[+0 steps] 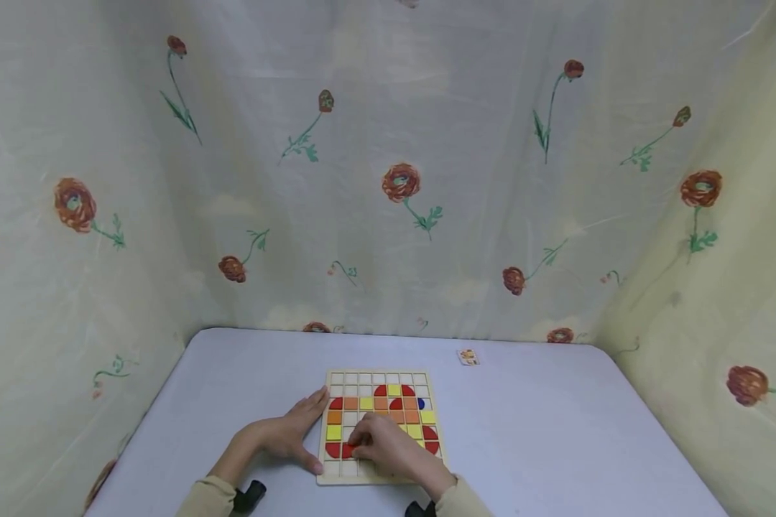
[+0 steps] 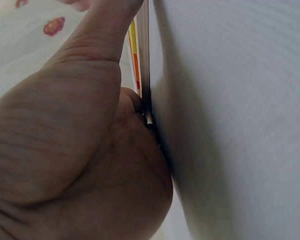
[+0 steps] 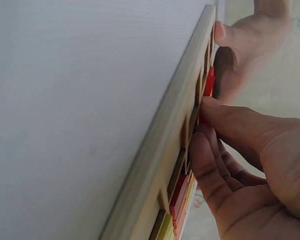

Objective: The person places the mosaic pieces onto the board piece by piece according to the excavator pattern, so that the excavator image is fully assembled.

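A light wooden grid board (image 1: 349,469) lies on the table, its cells partly filled with red, yellow, orange and blue pieces. My left hand (image 1: 289,434) is spread along the board's left side, fingertips at the upper left edge and thumb by the lower left corner. Low on the board, my right hand (image 1: 391,445) pinches a red tile (image 1: 346,452) between thumb and fingers, at a cell beside a red rounded piece (image 1: 333,450). Fingers cover part of the pinched tile, so its full shape is hidden. The right wrist view shows the thumb (image 3: 225,112) pressing on it.
Beyond the board's upper right corner lies a small printed card (image 1: 468,357). The table has a pale cloth (image 1: 543,431) over it. A flower-patterned curtain (image 1: 362,215) surrounds its back and sides.
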`<state>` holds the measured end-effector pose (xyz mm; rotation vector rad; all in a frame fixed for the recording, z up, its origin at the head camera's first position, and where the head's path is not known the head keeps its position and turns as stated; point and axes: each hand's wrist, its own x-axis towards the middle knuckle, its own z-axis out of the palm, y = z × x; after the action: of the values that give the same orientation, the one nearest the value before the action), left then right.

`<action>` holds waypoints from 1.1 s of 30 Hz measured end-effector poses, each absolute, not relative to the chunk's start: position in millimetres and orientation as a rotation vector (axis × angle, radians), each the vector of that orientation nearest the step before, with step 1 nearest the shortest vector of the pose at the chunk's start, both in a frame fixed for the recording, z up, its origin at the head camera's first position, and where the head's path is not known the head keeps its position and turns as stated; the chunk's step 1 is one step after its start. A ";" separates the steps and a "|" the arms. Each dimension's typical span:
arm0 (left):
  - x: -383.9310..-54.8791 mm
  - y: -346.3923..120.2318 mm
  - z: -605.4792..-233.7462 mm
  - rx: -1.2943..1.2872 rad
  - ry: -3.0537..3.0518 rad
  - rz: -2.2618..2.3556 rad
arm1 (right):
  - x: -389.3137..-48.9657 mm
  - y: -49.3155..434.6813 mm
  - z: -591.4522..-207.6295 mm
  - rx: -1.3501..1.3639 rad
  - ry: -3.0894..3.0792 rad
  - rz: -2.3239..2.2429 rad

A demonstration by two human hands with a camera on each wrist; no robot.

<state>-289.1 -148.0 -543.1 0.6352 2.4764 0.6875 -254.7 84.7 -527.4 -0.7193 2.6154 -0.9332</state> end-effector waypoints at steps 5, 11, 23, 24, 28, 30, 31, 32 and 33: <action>-290.4 -148.0 -545.3 0.626 2.476 0.683 | -254.8 84.2 -526.6 -0.708 2.605 -0.947; -290.5 -147.0 -544.6 0.623 2.470 0.678 | -253.1 84.8 -523.8 -0.690 2.572 -0.909; -289.3 -148.3 -542.2 0.623 2.481 0.667 | -252.2 74.0 -528.1 -0.743 2.676 -0.837; -289.4 -148.2 -542.0 0.626 2.480 0.667 | -252.2 73.1 -528.6 -0.748 2.695 -0.828; -288.7 -147.4 -541.0 0.651 2.476 0.670 | -252.9 72.3 -527.3 -0.723 2.715 -0.817; -288.6 -147.5 -541.3 0.655 2.477 0.668 | -253.5 73.2 -527.1 -0.719 2.704 -0.816; -288.8 -147.5 -541.8 0.655 2.477 0.667 | -253.6 73.5 -526.8 -0.717 2.694 -0.817; -289.0 -147.9 -542.4 0.650 2.478 0.667 | -253.5 73.8 -526.8 -0.719 2.684 -0.818; -289.3 -148.1 -542.8 0.647 2.479 0.665 | -253.5 73.8 -527.0 -0.729 2.677 -0.819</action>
<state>-289.3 -148.1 -542.8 0.6468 2.4793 0.6651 -253.5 73.8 -527.0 -0.7292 2.6772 -0.8187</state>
